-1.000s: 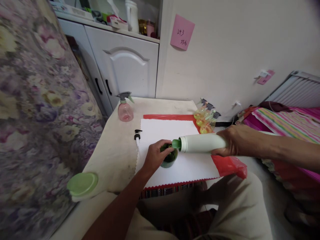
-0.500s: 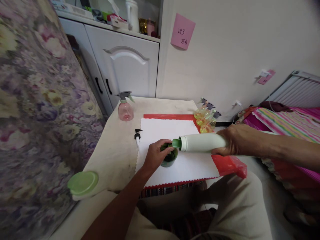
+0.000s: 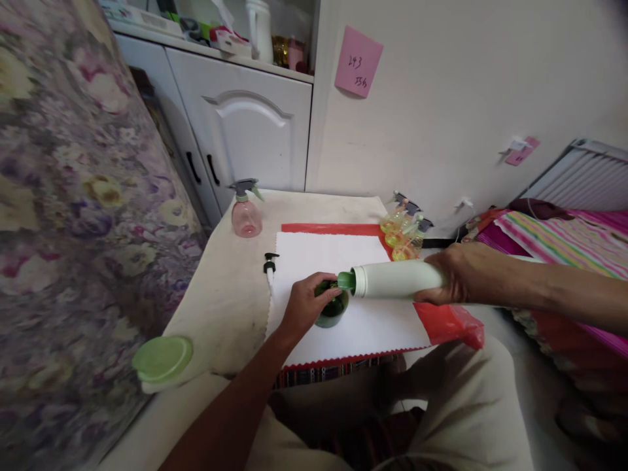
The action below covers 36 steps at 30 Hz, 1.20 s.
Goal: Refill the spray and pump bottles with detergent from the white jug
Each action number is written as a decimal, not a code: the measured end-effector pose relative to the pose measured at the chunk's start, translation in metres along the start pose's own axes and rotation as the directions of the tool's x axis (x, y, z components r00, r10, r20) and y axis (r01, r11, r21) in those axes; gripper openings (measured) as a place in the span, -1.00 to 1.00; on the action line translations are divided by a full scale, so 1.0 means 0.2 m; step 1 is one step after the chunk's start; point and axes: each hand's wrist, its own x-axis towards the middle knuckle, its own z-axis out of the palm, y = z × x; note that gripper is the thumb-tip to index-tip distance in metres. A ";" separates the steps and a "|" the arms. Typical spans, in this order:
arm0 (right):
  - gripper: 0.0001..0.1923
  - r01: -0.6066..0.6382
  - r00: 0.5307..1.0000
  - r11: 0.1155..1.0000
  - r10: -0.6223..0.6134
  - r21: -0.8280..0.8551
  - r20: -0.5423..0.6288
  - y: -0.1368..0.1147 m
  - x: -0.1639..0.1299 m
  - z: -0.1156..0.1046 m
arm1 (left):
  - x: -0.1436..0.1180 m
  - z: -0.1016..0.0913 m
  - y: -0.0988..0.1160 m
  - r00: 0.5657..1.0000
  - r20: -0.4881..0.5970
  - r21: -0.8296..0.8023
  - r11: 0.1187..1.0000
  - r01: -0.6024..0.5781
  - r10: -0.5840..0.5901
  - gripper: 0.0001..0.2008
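Note:
My left hand (image 3: pixel 310 302) is closed around the neck of a dark green bottle (image 3: pixel 331 315) standing on the white sheet (image 3: pixel 377 333). In my right hand (image 3: pixel 454 275) is a pale green jug (image 3: pixel 392 280), tipped on its side. Its green spout (image 3: pixel 346 281) points left, right at the small bottle's mouth, by my left fingertips. Whether liquid flows I cannot make out. A black pump head (image 3: pixel 269 263) with a white tube lies left of the sheet.
A pink spray bottle (image 3: pixel 246 217) stands at the table's back left. Several yellowish spray bottles (image 3: pixel 403 229) cluster at the back right. A green round lid (image 3: pixel 164 358) lies front left. Red plastic (image 3: pixel 449 325) sticks out beneath the sheet.

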 end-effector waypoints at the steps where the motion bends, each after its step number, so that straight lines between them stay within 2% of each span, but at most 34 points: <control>1: -0.48 0.002 1.000 1.000 -0.002 -0.003 0.000 0.00 0.00 0.00 | 0.00 0.00 0.00 1.000 0.002 -0.004 1.000 0.002 -0.002 -0.81; 19: -0.52 -0.011 0.999 1.000 0.012 0.023 -0.034 0.00 0.00 0.01 | 0.00 0.00 0.00 1.000 0.009 -0.026 1.000 0.007 -0.007 -0.81; 36: -0.50 0.000 1.000 1.000 0.000 -0.008 -0.011 0.00 0.01 -0.01 | 0.00 0.00 0.00 1.000 0.006 -0.032 0.999 0.012 -0.012 -0.81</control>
